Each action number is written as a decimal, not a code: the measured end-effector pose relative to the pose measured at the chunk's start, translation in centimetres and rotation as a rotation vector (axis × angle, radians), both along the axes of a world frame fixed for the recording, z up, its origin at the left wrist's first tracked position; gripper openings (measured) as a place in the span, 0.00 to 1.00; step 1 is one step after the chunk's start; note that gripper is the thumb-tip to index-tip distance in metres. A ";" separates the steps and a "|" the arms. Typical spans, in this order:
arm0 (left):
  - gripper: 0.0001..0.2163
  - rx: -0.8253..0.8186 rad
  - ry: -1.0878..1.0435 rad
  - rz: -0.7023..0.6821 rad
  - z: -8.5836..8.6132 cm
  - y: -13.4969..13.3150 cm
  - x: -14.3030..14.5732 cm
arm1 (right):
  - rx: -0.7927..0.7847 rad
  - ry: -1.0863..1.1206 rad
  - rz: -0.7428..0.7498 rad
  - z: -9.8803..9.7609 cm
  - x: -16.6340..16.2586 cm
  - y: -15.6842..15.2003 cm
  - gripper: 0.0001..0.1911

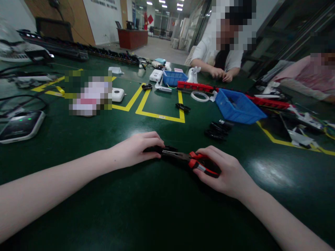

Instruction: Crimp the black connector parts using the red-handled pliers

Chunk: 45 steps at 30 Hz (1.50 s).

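On my screen I log, frame centre: black part (pixel 154 149), pinched in the left hand (pixel 138 148); red-handled pliers (pixel 187 157), gripped in the right hand (pixel 226 170), tips at the part; right of centre, black pieces (pixel 216 131).

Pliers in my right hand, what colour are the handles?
The pliers have red and black handles, seen best in the head view.
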<state>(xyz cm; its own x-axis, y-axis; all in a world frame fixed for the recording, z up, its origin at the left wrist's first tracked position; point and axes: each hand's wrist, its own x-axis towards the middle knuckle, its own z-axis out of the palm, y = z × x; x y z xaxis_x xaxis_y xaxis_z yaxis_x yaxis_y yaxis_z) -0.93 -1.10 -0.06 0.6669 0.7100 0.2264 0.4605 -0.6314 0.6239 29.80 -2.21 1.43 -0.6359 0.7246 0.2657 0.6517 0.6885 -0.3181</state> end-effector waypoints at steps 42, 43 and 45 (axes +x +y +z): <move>0.09 -0.021 0.051 0.020 0.1 -0.2 0.1 | -0.045 -0.096 -0.024 0.5 0.2 -0.4 0.19; 0.09 -0.018 0.049 0.019 0.1 -0.2 0.1 | -0.041 -0.087 -0.027 0.4 0.2 -0.4 0.20; 0.09 -0.009 0.042 0.016 0.1 -0.3 0.2 | -0.035 -0.078 -0.030 0.4 0.2 -0.3 0.21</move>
